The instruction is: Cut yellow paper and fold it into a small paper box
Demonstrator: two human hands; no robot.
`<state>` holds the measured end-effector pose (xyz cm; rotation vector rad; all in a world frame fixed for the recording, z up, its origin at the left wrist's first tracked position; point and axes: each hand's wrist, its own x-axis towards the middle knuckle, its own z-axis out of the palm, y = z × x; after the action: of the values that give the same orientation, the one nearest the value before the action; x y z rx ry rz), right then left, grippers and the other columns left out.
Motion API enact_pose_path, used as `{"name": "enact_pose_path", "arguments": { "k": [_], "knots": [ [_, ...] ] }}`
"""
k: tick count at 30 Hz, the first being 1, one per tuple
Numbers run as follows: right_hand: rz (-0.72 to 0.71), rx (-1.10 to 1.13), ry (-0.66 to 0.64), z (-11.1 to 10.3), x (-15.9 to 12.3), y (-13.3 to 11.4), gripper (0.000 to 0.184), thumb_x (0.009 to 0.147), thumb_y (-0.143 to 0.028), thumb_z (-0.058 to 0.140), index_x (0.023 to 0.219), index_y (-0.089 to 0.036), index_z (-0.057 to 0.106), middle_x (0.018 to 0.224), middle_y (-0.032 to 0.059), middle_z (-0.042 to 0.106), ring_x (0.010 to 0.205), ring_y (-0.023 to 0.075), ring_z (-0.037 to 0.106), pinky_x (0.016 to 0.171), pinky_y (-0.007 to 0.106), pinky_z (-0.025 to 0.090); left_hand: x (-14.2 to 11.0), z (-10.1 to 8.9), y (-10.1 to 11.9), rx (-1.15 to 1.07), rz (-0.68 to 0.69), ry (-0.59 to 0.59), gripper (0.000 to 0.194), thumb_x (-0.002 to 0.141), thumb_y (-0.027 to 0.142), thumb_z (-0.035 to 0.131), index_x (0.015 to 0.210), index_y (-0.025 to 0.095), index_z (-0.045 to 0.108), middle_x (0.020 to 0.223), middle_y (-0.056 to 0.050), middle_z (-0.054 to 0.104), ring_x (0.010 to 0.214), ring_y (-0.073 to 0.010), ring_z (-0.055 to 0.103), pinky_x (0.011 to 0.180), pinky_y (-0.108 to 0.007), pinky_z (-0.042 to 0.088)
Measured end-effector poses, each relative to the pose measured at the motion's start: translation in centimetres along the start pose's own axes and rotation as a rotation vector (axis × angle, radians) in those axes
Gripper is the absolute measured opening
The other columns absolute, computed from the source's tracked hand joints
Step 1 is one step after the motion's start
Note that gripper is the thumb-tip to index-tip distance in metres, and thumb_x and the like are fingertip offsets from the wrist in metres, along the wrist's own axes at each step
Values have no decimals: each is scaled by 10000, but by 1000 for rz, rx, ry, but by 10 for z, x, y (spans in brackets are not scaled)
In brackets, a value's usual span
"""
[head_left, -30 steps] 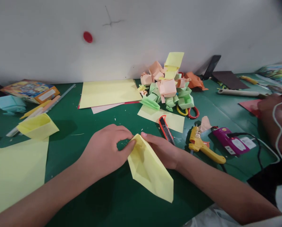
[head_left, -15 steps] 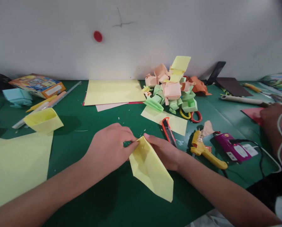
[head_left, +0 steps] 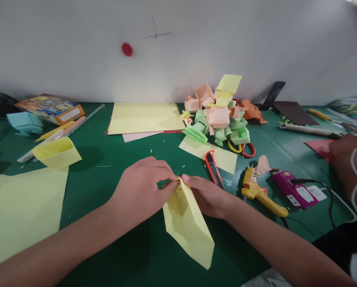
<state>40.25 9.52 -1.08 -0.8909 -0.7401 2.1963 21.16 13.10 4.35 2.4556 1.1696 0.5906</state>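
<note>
Both hands hold a folded piece of yellow paper [head_left: 190,227] by its far end, above the green table [head_left: 118,243]. My left hand [head_left: 147,183] pinches the top corner between thumb and fingers. On the right edge, close beside it, my right hand [head_left: 206,193] grips with the thumb on top; its other fingers are partly hidden behind the paper. The paper's wide end hangs toward me, hollow and creased. Just beyond my right hand lies an orange and black box cutter [head_left: 213,169], partly on a yellow paper strip [head_left: 193,148].
Folded paper pieces [head_left: 218,117] are heaped at the back, with scissors [head_left: 248,150] below. A yellow glue gun [head_left: 260,193] and purple power strip [head_left: 298,189] lie right. At left are a folded yellow paper pocket [head_left: 57,153] and sheet [head_left: 26,207]. Another person's hand [head_left: 350,155] holds pink paper.
The paper's hanging end has swung slightly down and left. My fingers have shifted a little at its top, the two hands now closer together. The view has tilted slightly.
</note>
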Motion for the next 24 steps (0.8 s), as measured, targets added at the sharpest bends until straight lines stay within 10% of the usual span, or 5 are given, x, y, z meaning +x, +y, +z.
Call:
{"name": "enact_pose_path", "arguments": {
  "k": [12, 24],
  "knots": [
    [-21, -9, 23, 4, 0, -3, 484, 768, -565, 811, 1016, -157, 733, 1035, 100, 768, 1019, 238, 705, 970, 353, 494, 0, 0, -1, -77, -64, -26, 160, 834, 235, 633, 747, 261, 764, 872, 47, 775, 846, -182, 660, 703, -308, 499],
    [-12, 12, 7, 1, -1, -4, 413, 803, -551, 787, 956, -172, 730, 974, 69, 767, 938, 208, 705, 912, 321, 499, -2, -5, -6, -65, 170, 62, 233, 945, 297, 576, 868, 245, 790, 899, 16, 786, 846, -177, 683, 808, -338, 508]
  ]
}}
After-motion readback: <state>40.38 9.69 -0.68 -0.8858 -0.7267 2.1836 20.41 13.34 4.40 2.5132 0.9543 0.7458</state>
